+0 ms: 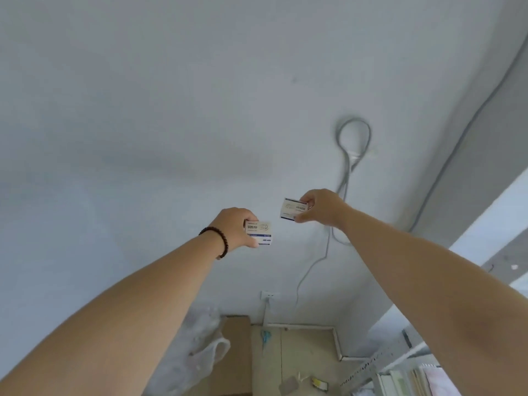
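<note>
Left grip point(235, 227) pinches paperclip box point(259, 233) — right grip point(321, 207) pinches second box point(292, 210), boxes apart.

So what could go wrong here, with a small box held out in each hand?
The left hand pinches the left paper-clip box by one end only, and the right hand holds the right paper-clip box the same way; either might slip and drop to the floor. A dropped box could burst and scatter clips near the plastic bag.

"回形针" stands on the left box point(258, 232) (right box point(294, 209) print blurred).
</note>
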